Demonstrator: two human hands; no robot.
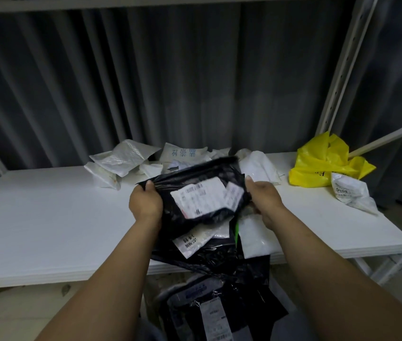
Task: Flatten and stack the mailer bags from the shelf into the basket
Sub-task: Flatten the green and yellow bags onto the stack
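The wide white shelf board (47,217) fills the middle of the view, with a grey pleated curtain (145,82) behind it. At the centre, raised just above the board, is the black plastic mailer bag with a white shipping label (202,195), held taut by its two side edges, seemingly to pull the creases out before it goes down. Beneath it, toward 6 o'clock, a loose pile of black and white flattened bags (202,257) overhangs the shelf's front edge. Lower at 6 o'clock lies a stack of dark mailer bags (207,306), probably in the basket, though no basket wall shows. Crumpled white mailer bags (126,158) wait at 11 o'clock against the curtain, and a yellow crinkled plastic bag (323,166) sits at 2 o'clock. Both forearms reach straight forward from 6 o'clock. The left hand (145,205) has its fingers clenched round the bag's left edge, thumb on top. The right hand (265,200) grasps the right edge, thumb up, its fingers tucked underneath.
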